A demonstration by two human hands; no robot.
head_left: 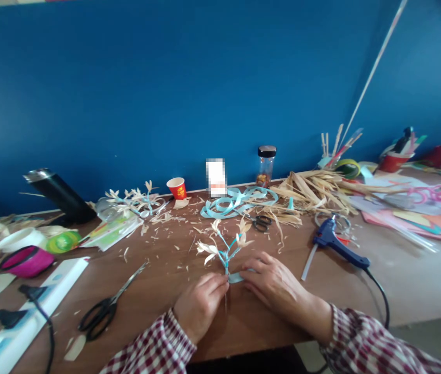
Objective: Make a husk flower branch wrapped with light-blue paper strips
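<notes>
My left hand (201, 300) is closed at the table's front, its fingertips pinching the lower stem of a craft flower spray (225, 254). The spray stands upright, with cream husk-like petals and branches wrapped in light blue. From the stem a short stretch of light blue ribbon (236, 278) runs right, into the fingers of my right hand (272, 280). That hand is closed on the ribbon and rests low over the table; its fingertips partly hide the strip. Behind the spray lies a loose tangle of the same blue ribbon (224, 205).
Black-handled scissors (101, 314) lie left, beside a white power strip (54, 296). A blue glue gun (337, 241) with a cord is at right. Dried husks (302, 189), small scissors (261, 223), a lidded jar (265, 169), a red paper cup (177, 188) and more flowers (134, 200) line the back.
</notes>
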